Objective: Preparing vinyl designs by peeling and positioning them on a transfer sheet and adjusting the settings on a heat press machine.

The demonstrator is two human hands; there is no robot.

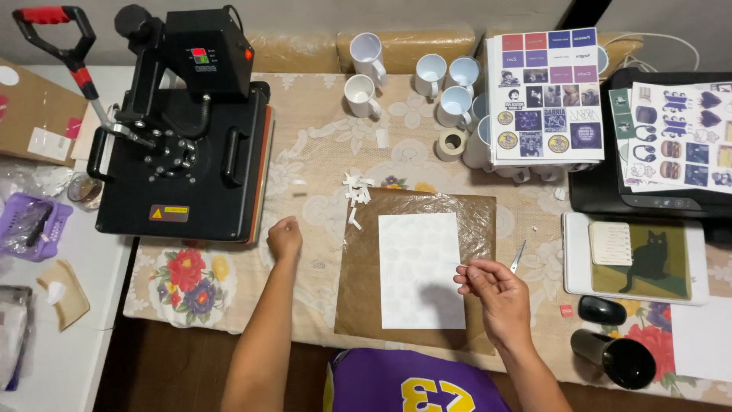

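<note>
On the bench (320, 164), a white sheet of paper (421, 268) lies flat upon a brown baking sheet (358, 290), directly before the person. The right hand (492, 286) hovers over the paper's right edge, fingers pinched narrow on what looks like a thin strip, too small to identify. The left hand (285, 236) rests loosely curled on the lace tablecloth (313, 137), holding nothing, just left of the brown sheet. The paper is judged light, thin and easily creased; it is best lifted by a corner or an edge, with support beneath. Small white paper scraps (356, 191) lie by the top left corner; a heat press (183, 130) stands beyond the left hand.
</note>
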